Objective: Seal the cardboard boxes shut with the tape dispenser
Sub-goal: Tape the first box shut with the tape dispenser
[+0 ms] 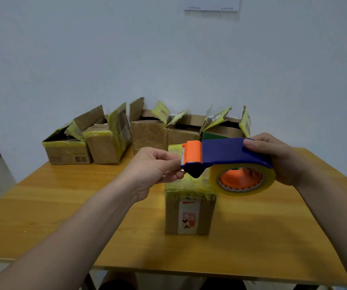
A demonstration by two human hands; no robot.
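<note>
My right hand (277, 160) grips a blue tape dispenser (229, 152) with an orange cutter head and a roll of clear yellowish tape (242, 178), holding it in the air above a small closed cardboard box (189, 214). My left hand (156, 166) pinches the tape end at the orange cutter, thumb and fingers curled at the serrated edge. The small box stands mid-table, with yellowish tape across its top and a white label on its front.
Several open cardboard boxes (107, 141) with raised flaps and old yellow tape line the back of the wooden table (64, 206) against a white wall. The table's front edge runs close to my body. Floor shows at the left.
</note>
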